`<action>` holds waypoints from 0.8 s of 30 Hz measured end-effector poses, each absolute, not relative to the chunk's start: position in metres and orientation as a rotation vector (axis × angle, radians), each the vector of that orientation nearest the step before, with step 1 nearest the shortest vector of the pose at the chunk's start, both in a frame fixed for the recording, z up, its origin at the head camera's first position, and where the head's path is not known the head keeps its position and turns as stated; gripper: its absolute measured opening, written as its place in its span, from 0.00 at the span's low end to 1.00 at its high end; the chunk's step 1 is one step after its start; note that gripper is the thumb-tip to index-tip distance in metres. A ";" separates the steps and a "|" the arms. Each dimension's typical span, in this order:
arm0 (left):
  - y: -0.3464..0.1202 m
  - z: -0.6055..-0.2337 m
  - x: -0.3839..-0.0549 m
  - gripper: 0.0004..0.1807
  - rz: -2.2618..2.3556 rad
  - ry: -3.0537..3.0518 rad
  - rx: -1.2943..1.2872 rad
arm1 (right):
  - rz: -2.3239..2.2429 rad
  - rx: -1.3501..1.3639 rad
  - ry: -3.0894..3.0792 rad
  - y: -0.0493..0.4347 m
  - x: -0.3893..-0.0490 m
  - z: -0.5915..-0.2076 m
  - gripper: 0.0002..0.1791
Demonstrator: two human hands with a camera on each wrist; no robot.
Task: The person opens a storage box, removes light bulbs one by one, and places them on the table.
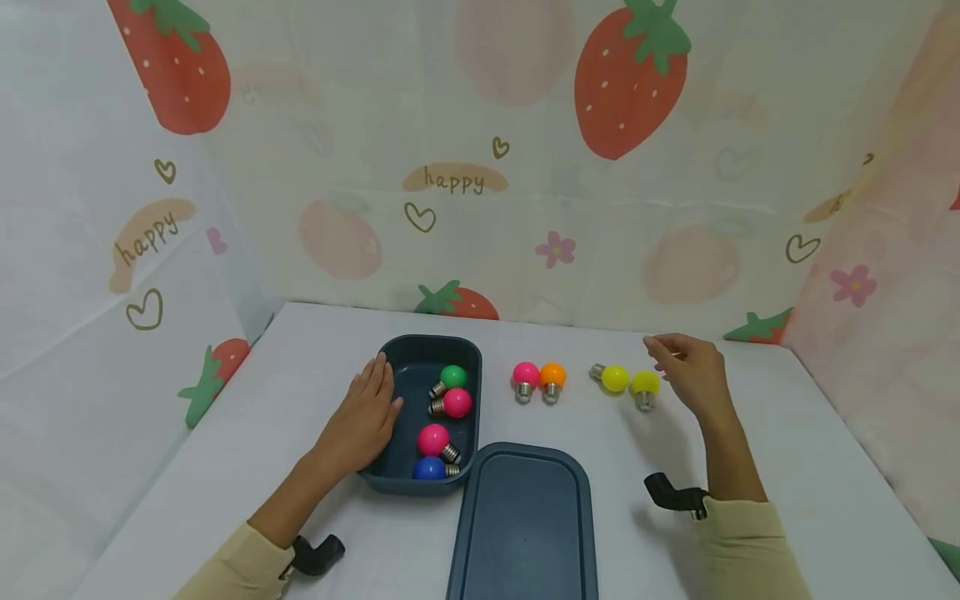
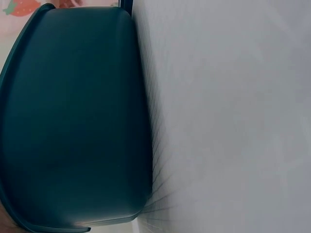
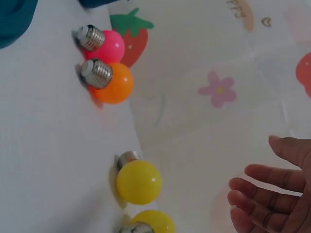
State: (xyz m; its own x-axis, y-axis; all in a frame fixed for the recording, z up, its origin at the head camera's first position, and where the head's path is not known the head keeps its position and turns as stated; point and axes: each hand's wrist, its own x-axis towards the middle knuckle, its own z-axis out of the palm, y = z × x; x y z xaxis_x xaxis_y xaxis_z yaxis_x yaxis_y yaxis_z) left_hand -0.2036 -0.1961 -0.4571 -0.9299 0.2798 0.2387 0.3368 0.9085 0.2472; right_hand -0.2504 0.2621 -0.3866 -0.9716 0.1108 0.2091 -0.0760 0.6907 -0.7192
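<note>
Nearest me, the lid [image 1: 525, 525] runs off the bottom edge. Left hand [image 1: 363, 417] lies over the box [image 1: 420, 486], fingers straight and together, four bulbs [image 1: 457, 403] inside. Right hand [image 1: 692, 372] hangs by two yellow bulbs [image 1: 616, 379], fingers loosely bent, thumb apart; its wrist view crops one bulb. White table [image 1: 795, 450], then strawberry-print cloth [image 1: 360, 133] behind.

A: Your count?
B: You've got three round pink metal-based bulbs [image 1: 433, 438] [image 1: 457, 403] [image 1: 526, 373], two yellow [image 1: 616, 379] [image 1: 645, 382], one green [image 1: 453, 377], one blue [image 1: 429, 468], one orange [image 1: 553, 373]. Eight.
A: Else?
B: One dark-blue rectangular box [image 1: 408, 486], one flat dark-blue lid [image 1: 525, 525].
</note>
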 end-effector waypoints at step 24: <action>-0.194 -0.451 -0.200 0.34 -0.497 -2.834 -0.471 | 0.918 0.568 -2.768 0.151 -0.221 -0.353 0.20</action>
